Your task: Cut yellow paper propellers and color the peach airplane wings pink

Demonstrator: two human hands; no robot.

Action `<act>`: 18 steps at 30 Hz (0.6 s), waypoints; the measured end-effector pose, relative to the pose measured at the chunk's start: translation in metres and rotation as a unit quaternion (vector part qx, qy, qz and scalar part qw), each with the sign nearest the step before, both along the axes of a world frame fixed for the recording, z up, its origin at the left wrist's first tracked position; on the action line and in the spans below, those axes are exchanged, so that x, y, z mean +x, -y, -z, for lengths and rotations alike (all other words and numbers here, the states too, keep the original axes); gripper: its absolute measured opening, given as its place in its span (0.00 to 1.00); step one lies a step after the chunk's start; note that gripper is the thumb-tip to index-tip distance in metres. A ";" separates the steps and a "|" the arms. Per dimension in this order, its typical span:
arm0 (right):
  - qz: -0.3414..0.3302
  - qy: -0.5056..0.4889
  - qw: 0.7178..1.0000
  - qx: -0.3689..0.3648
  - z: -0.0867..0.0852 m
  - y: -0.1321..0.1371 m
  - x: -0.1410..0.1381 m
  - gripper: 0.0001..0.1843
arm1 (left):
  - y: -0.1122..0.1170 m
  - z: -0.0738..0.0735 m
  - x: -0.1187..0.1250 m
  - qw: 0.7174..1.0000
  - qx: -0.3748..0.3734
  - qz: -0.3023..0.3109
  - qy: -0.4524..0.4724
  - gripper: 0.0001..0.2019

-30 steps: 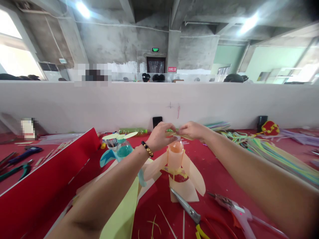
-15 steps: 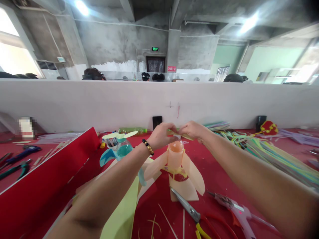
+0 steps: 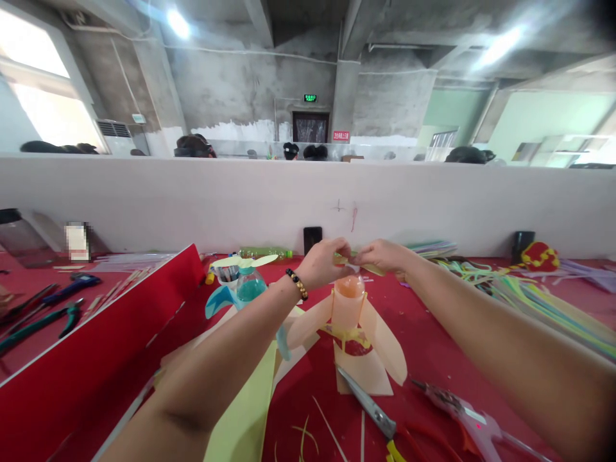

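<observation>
At the top of an orange bottle [image 3: 350, 287], my left hand [image 3: 323, 262] and my right hand [image 3: 384, 256] are close together. Both are closed on a pale yellow-green paper propeller [image 3: 373, 269], mostly hidden by the fingers. The bottle stands upright, wrapped in peach paper, with long peach paper wings [image 3: 385, 340] at its sides and a yellow base below. Left of it, partly behind my left forearm, stands a teal bottle [image 3: 250, 287] with a similar propeller [image 3: 245, 262] on top and blue fins.
Scissors [image 3: 368, 401] and a pink glue gun [image 3: 462, 417] lie in front. A yellow paper sheet [image 3: 245, 410] and thin offcuts lie nearer. At left are a red board [image 3: 120, 327] and pliers [image 3: 72, 317]; at right, coloured strips [image 3: 543, 301]. A white partition [image 3: 240, 199] stands behind.
The view has turned slightly to the left, so everything appears shifted right. My hands stay at the bottle's top, still gripping the paper propeller.
</observation>
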State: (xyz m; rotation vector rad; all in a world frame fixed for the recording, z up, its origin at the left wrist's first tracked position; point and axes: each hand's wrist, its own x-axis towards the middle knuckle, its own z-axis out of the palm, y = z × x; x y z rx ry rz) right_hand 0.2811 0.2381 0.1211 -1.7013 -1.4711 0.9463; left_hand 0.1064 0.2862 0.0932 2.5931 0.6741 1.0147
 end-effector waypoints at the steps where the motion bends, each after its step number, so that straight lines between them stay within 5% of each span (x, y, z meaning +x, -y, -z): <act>1: 0.000 -0.009 1.000 -0.006 0.000 -0.001 -0.001 0.05 | -0.001 0.000 0.000 1.000 -0.001 0.004 -0.003 0.10; 18: -0.013 -0.089 0.994 -0.062 0.007 -0.007 0.004 0.11 | -0.001 -0.005 0.002 0.999 -0.021 0.041 0.009 0.12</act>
